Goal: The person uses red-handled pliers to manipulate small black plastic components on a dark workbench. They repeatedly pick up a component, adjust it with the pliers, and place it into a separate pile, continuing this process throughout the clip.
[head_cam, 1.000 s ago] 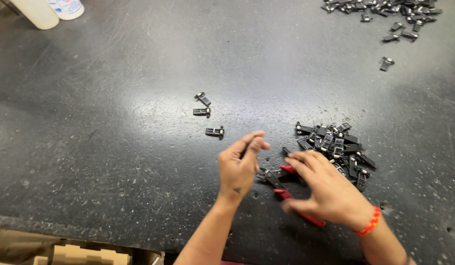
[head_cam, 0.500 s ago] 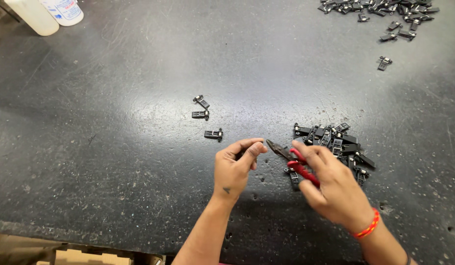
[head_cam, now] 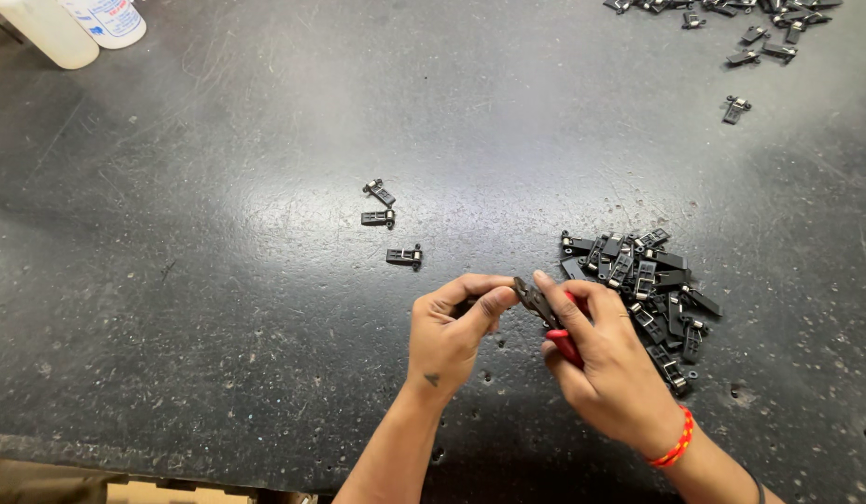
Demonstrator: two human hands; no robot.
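Pliers (head_cam: 552,322) with red handles sit in my right hand (head_cam: 608,369), fingers wrapped round the grips and the forefinger laid along the top. Their dark nose points left, toward my left hand (head_cam: 447,334), and meets it at the fingertips. That left hand is pinched shut, thumb against forefinger, on a small black part (head_cam: 467,305) I can barely make out; most of it is hidden between the fingers, so I cannot tell its shape. The nose of the pliers seems to touch that part, though I cannot tell whether it bites on it.

Just beyond my right hand, and partly under its knuckles, lies a pile (head_cam: 648,285) of black clips, heaped loosely and overlapping. Ahead of my left hand and a little to its left, three single clips (head_cam: 380,219) lie in a loose row, apart from one another. Far ahead of my right hand a second scatter (head_cam: 764,28) of the same clips runs to the frame edge. Far off to the left of my left hand stand two white bottles (head_cam: 74,23). On my right wrist is an orange band (head_cam: 676,446). Both hands hover over the dark speckled table (head_cam: 218,308).
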